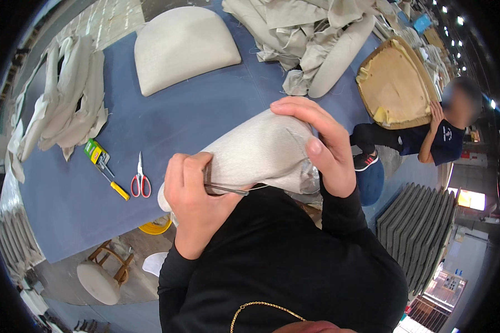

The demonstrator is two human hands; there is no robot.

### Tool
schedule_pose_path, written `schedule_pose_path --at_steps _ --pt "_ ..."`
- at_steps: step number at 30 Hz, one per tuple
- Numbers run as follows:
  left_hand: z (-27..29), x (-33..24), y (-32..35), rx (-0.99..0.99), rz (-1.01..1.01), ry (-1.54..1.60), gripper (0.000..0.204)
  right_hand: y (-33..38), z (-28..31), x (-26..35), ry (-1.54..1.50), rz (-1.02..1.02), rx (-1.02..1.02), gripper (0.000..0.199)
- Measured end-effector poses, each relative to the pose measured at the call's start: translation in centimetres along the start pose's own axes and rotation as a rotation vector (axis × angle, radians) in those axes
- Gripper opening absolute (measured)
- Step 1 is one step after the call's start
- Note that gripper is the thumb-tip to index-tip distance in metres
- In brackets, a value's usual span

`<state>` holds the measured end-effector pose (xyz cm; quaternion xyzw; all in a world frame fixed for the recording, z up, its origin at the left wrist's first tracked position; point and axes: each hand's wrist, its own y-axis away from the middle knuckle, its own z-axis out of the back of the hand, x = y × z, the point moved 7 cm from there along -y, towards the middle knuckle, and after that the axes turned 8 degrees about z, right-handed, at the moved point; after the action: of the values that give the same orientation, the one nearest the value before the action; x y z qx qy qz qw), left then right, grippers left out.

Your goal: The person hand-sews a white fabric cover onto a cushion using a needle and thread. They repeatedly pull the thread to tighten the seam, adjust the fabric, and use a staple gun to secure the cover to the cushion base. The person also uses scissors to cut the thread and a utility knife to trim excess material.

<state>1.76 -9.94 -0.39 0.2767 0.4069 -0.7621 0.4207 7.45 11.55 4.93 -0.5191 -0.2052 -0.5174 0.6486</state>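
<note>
A padded piece covered in light beige fabric (pixel 250 144) is held up at the table's front edge, close to my body. My left hand (pixel 191 191) is closed around its left end. A thin dark metal tool (pixel 226 190) sticks out from under that hand along the lower fabric edge; its kind is unclear. My right hand (pixel 332 147) grips the right end, with its fingers over the top and its thumb on the fabric. Below that thumb the fabric is gathered, and some clear plastic (pixel 310 180) shows there. The underside of the piece is hidden.
On the blue table (pixel 172 127) lie red-handled scissors (pixel 141 180), a yellow-handled screwdriver (pixel 118 188), a green-yellow packet (pixel 96 151), a beige seat cushion (pixel 186 49) and fabric piles (pixel 294 33). A co-worker (pixel 441 130) holds a seat panel (pixel 397 83) at right. Grey panels (pixel 416 233) stand stacked nearby.
</note>
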Motion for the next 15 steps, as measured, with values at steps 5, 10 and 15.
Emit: schedule_pose_path --at_steps 5,10,15 --pt "-0.5 -0.7 0.0 0.016 0.003 -0.04 0.069 1.4 0.3 -2.1 -0.238 -0.045 -0.025 0.049" --pt "-0.5 -0.9 0.6 0.002 0.029 -0.045 0.068 1.8 0.5 -2.4 -0.233 -0.054 -0.014 0.045" --pt "-0.1 -2.2 0.4 0.006 -0.057 -0.066 0.072 1.9 0.7 -2.4 -0.236 -0.039 -0.006 0.044"
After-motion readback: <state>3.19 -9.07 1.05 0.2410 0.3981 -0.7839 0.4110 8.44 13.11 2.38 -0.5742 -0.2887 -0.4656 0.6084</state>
